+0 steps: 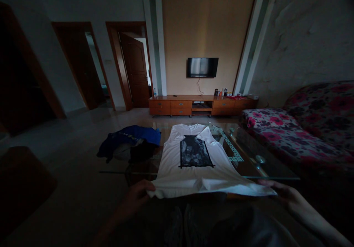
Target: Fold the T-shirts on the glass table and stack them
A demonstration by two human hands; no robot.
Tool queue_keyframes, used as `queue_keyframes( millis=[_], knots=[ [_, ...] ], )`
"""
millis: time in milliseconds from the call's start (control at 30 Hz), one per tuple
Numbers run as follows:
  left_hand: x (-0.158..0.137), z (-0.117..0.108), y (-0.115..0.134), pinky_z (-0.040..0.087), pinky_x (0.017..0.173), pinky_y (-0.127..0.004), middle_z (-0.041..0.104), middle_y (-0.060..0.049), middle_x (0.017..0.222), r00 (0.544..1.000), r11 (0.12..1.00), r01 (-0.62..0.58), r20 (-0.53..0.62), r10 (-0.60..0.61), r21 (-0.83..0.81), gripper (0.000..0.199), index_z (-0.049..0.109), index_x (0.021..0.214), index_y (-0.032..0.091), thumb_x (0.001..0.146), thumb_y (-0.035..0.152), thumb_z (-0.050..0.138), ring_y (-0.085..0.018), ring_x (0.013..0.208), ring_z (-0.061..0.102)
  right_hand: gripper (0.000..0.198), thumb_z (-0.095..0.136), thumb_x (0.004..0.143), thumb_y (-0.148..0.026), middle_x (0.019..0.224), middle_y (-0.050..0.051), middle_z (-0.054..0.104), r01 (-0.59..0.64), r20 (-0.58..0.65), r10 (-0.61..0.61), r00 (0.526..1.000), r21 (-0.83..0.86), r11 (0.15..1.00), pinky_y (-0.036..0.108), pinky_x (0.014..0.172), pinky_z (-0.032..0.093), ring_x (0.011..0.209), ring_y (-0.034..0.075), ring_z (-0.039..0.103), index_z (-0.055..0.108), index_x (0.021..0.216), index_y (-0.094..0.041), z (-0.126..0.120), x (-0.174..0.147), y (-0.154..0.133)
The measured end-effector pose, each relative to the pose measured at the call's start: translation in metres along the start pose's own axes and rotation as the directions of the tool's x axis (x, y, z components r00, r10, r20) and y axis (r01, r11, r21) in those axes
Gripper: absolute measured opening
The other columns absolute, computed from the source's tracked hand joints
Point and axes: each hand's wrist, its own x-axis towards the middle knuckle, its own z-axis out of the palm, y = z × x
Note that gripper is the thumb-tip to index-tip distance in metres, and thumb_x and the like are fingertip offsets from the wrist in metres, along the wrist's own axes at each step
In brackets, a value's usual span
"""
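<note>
A white T-shirt (pixel 168 162) with a dark printed picture on its front lies spread on a glass table (pixel 272 171), collar at the far end. Its hem hangs stretched over the near edge of the glass. My left hand (pixel 141 191) pinches the left corner of the hem. At the right corner, my right hand (pixel 282 192) grips the cloth between thumb and fingers. The right sleeve is folded inward over the shirt's front. Left of the shirt, a pile of blue and dark clothes (pixel 131 140) sits on the table.
A floral sofa (pixel 276 125) stands to the right of the table. Beyond it, a long wooden TV cabinet (pixel 181 105) runs along the wall, with bottles on top. A television (pixel 202 67) hangs above. My shoes (pixel 181 221) show below the hem. Two doorways are at the left.
</note>
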Motion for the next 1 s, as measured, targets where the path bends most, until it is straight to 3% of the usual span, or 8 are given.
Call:
queue_keyframes(
  millis=[200,500,833,1000],
  knots=[
    [0.007,-0.009,-0.008,0.054,0.083,-0.03,0.077,-0.006,0.092,0.99,0.996,0.044,-0.134,-0.032,0.083,0.038,0.079,0.091,0.022,0.082,0.057,0.069,-0.025,0.09,0.069,0.051,0.075,0.066,-0.072,0.094,0.011,0.079,-0.035,-0.035,0.034,0.999,-0.004,0.999,0.037,0.082,0.061,0.092,0.034,0.073,0.081,0.079,-0.022,0.003,0.002,0.003],
    [0.004,-0.025,-0.01,0.056,0.073,-0.031,0.076,-0.004,0.079,0.948,0.988,0.154,-0.287,-0.14,0.028,0.057,0.076,0.077,0.02,0.06,0.075,0.077,-0.026,0.081,0.07,0.052,0.078,0.064,-0.07,0.084,0.011,0.077,-0.057,0.007,0.056,0.998,0.047,0.997,0.037,0.074,0.061,0.082,0.032,0.073,0.079,0.079,-0.02,-0.002,-0.003,0.003],
    [0.006,-0.032,-0.02,0.059,0.084,-0.039,0.079,-0.01,0.093,0.984,0.984,0.125,-0.113,-0.14,-0.126,0.049,0.076,0.075,0.02,0.05,0.06,0.091,-0.03,0.09,0.073,0.045,0.079,0.069,-0.063,0.102,0.012,0.079,0.071,-0.037,-0.07,0.997,0.03,0.997,0.04,0.088,0.06,0.096,0.034,0.073,0.083,0.088,-0.022,-0.014,0.011,0.027],
    [0.009,-0.037,-0.014,0.057,0.091,-0.04,0.079,-0.01,0.096,0.991,0.997,0.078,-0.109,-0.079,-0.007,0.046,0.079,0.083,0.022,0.064,0.064,0.082,-0.029,0.095,0.072,0.044,0.08,0.07,-0.061,0.104,0.011,0.079,0.042,0.009,-0.043,0.999,0.052,0.998,0.04,0.087,0.061,0.094,0.034,0.074,0.082,0.092,-0.023,-0.015,0.015,0.027]
  ],
)
